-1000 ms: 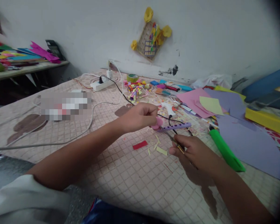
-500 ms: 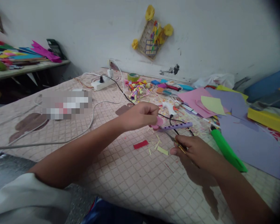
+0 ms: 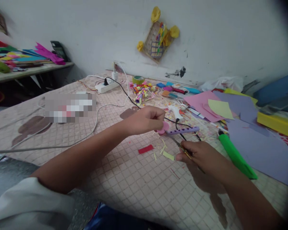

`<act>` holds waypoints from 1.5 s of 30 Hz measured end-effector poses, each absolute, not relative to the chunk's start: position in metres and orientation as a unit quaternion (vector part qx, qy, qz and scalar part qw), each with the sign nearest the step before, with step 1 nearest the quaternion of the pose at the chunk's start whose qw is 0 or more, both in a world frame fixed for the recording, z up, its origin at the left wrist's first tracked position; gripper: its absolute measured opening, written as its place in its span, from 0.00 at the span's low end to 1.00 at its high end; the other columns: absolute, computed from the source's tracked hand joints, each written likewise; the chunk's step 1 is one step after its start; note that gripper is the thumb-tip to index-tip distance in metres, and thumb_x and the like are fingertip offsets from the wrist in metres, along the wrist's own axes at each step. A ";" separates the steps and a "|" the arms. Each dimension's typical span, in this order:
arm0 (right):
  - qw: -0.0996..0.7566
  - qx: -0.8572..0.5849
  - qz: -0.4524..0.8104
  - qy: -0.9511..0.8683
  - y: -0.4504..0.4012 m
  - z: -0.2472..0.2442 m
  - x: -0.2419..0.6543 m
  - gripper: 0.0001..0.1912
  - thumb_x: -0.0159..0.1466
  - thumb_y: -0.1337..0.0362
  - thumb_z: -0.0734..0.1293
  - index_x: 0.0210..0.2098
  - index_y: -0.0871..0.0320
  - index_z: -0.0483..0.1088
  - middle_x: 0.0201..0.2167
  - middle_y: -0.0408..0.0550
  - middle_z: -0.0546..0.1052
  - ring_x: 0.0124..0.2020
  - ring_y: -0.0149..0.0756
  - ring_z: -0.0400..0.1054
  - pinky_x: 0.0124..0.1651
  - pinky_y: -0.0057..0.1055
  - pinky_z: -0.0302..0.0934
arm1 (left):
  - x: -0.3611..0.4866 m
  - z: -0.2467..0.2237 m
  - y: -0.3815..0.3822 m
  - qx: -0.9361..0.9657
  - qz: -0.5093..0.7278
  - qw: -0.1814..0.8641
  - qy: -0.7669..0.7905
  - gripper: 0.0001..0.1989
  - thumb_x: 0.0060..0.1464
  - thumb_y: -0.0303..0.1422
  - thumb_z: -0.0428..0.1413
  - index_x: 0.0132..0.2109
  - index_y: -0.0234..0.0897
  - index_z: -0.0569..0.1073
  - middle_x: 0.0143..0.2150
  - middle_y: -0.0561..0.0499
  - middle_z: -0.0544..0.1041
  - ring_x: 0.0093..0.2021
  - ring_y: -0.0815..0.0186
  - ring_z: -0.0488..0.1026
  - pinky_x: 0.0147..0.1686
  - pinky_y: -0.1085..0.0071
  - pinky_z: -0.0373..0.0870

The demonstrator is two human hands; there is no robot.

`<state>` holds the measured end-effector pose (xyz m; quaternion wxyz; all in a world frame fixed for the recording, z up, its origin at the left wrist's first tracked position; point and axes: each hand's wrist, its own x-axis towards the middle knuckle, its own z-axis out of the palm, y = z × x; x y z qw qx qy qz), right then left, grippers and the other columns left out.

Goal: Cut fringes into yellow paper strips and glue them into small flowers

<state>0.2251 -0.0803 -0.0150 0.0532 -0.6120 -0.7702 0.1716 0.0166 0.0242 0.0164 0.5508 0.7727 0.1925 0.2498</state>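
My left hand (image 3: 150, 118) is closed in a pinch on a pink paper flower (image 3: 163, 127). A purple paper strip with dark dots (image 3: 183, 130) lies just right of the flower; I cannot tell whether the two are joined. My right hand (image 3: 198, 155) is closed on a pair of scissors (image 3: 186, 149) with yellowish handles. Their blades point up and left, toward the underside of the flower. Below my left hand, a red paper piece (image 3: 145, 149) and a pale yellow paper piece (image 3: 168, 155) lie on the tablecloth among thin offcuts.
A white glue gun (image 3: 175, 111) with a black cord lies behind the strip. Purple sheets (image 3: 259, 150), a pink sheet (image 3: 201, 103) and a green roll (image 3: 237, 156) are at right. Farther back are a power strip (image 3: 107, 86), a tape roll (image 3: 138, 80) and colourful scraps (image 3: 144, 91).
Both hands hold nearly the same pose. The whole view has shifted slightly, and the pink flower shows a little more clearly beside my left fingers.
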 end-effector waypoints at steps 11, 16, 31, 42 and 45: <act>0.047 -0.613 0.108 -0.781 -0.081 -0.016 0.228 0.22 0.60 0.44 0.59 0.23 0.55 0.63 0.19 0.43 0.69 0.21 0.35 0.64 0.23 0.29 0.49 | 0.017 0.016 0.024 0.776 0.242 0.549 0.194 0.08 0.45 0.27 0.53 0.21 0.33 0.64 0.20 0.53 0.69 0.23 0.73 0.67 0.22 0.76 0.61; 0.038 -0.609 0.095 -0.787 -0.081 -0.019 0.230 0.20 0.62 0.46 0.58 0.24 0.55 0.63 0.20 0.43 0.70 0.22 0.36 0.65 0.23 0.30 0.49 | 0.017 0.016 0.024 0.775 0.242 0.551 0.194 0.08 0.45 0.27 0.53 0.21 0.33 0.63 0.20 0.54 0.69 0.24 0.72 0.68 0.22 0.76 0.61; 0.096 -0.609 0.087 -0.783 -0.081 -0.018 0.230 0.14 0.63 0.53 0.57 0.25 0.54 0.58 0.24 0.46 0.68 0.27 0.39 0.62 0.28 0.34 0.52 | 0.019 0.015 0.025 0.749 0.281 0.570 0.187 0.06 0.45 0.26 0.54 0.24 0.32 0.64 0.22 0.56 0.67 0.24 0.76 0.64 0.24 0.77 0.57; 0.238 -0.636 0.132 -0.722 -0.089 -0.010 0.219 0.09 0.59 0.56 0.60 0.29 0.53 0.58 0.24 0.43 0.65 0.26 0.40 0.60 0.28 0.36 0.53 | 0.025 0.005 0.022 0.745 0.339 0.540 0.197 0.09 0.48 0.31 0.55 0.26 0.33 0.63 0.24 0.57 0.62 0.25 0.75 0.59 0.25 0.76 0.55; 0.408 -0.608 0.199 -0.651 -0.092 -0.007 0.201 0.05 0.58 0.64 0.62 0.31 0.52 0.58 0.29 0.44 0.66 0.32 0.40 0.62 0.36 0.38 0.57 | 0.030 0.001 0.013 0.768 0.355 0.488 0.215 0.09 0.49 0.32 0.54 0.26 0.34 0.62 0.23 0.57 0.61 0.24 0.75 0.57 0.24 0.76 0.55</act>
